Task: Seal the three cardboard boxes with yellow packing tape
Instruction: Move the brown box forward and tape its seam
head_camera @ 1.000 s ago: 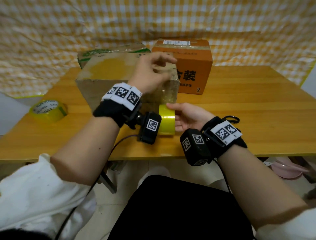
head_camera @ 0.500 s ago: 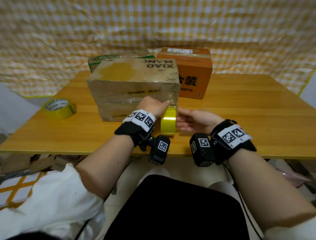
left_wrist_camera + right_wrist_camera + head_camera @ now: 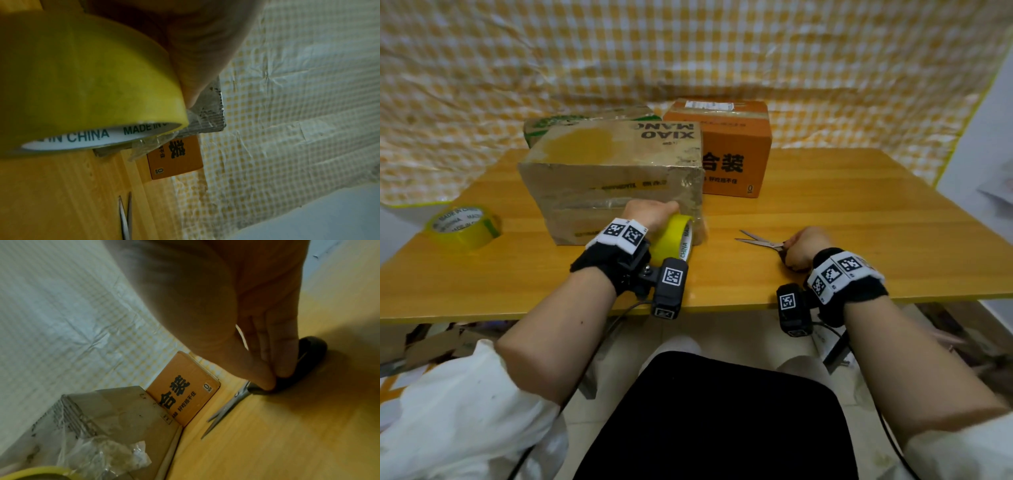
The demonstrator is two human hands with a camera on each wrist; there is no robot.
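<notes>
Left hand (image 3: 650, 214) grips yellow packing-tape roll (image 3: 674, 236) against brown cardboard box (image 3: 616, 178) | right hand (image 3: 803, 248) pinches steel scissors (image 3: 760, 241) on counter (image 3: 859, 219) | advice: keep strip taut, cut near roll.

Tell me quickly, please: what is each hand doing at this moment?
Left hand: closed, fingers curled round the yellow tape roll beside the brown box.
Right hand: closed on the scissors, blades open, on the table.
</notes>
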